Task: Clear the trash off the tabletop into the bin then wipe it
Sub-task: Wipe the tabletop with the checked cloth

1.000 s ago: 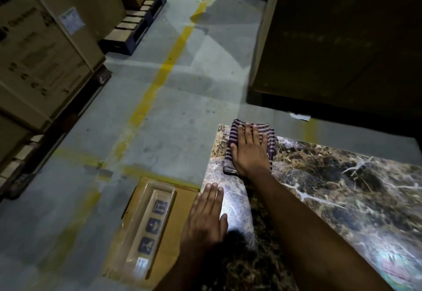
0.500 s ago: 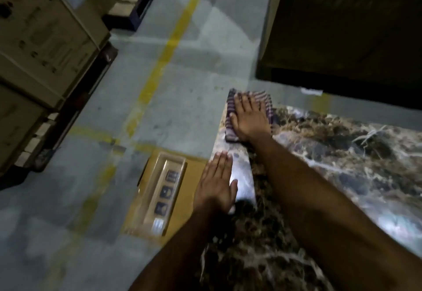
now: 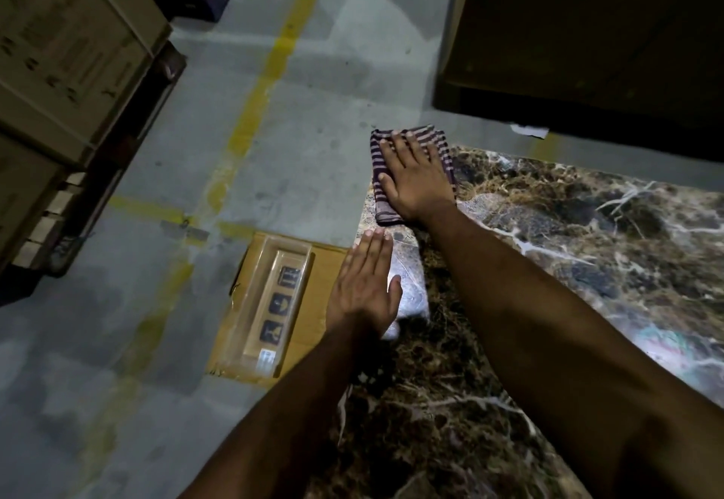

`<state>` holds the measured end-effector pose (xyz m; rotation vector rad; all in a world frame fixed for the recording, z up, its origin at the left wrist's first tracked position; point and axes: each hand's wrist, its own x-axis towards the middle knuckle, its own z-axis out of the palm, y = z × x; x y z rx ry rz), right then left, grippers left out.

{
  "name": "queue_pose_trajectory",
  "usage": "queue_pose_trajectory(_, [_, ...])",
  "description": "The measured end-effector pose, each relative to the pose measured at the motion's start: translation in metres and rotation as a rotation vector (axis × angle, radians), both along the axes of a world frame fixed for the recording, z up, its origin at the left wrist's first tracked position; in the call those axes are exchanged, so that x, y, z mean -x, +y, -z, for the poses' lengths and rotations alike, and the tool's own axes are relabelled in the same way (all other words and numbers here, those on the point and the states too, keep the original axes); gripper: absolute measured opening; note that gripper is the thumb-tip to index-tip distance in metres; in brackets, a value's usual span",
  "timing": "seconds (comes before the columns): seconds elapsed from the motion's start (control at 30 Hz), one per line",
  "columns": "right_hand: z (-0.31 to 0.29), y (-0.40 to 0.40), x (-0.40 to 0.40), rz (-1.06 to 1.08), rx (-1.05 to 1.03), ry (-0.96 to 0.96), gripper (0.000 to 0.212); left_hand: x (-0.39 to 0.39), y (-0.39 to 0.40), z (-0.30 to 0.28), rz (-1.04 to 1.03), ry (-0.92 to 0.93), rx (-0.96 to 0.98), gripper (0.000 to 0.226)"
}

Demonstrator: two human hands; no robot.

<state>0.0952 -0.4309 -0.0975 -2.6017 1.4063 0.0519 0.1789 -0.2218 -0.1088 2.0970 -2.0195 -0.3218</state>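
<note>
The striped cloth (image 3: 395,169) lies at the far left corner of the marble tabletop (image 3: 587,263), overhanging its edge; a further push could drag it off onto the floor. It sits directly under the right hand (image 3: 417,181), pressed flat, fingers spread. The left hand (image 3: 362,294) rests flat, fingers together, on the near left edge.

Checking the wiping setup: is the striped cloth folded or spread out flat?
Folded. The purple-and-white striped cloth forms a compact pad with a doubled edge, pressed under the flat right hand at the marble tabletop's corner.
</note>
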Motion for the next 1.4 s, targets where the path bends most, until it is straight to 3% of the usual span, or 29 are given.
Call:
queue_pose_trajectory(0.23, [0.000,0.012,0.027,-0.092,0.032,-0.003,0.066,0.000,-0.002,-0.003,-0.016,0.004,-0.031,0.065])
queue_pose_trajectory(0.5, [0.002,0.016,0.037,0.149,0.025,0.011,0.066,0.000,-0.002,-0.001,-0.039,0.022,-0.042,0.068])
queue_pose_trajectory(0.73, [0.002,0.049,0.012,-0.009,0.021,-0.013,0.064,-0.007,0.007,0.000,-0.039,0.255,0.121,0.081])
queue_pose_trajectory(0.83, [0.004,0.084,0.014,-0.070,0.037,-0.020,0.063,-0.009,0.013,-0.006,-0.067,0.372,0.095,0.083])
queue_pose_trajectory(1.03, [0.003,0.160,0.022,-0.127,0.029,-0.034,0.063,-0.020,0.034,-0.025,-0.320,0.742,0.048,0.069])
queue_pose_trajectory(1.27, [0.001,0.238,0.032,-0.115,-0.005,-0.067,0.063,-0.021,0.076,-0.023,-0.306,0.598,0.043,0.054])
queue_pose_trajectory(1.4, [0.002,0.281,0.038,-0.150,0.005,-0.057,0.063,-0.029,0.109,-0.030,-0.334,0.679,0.111,0.046])
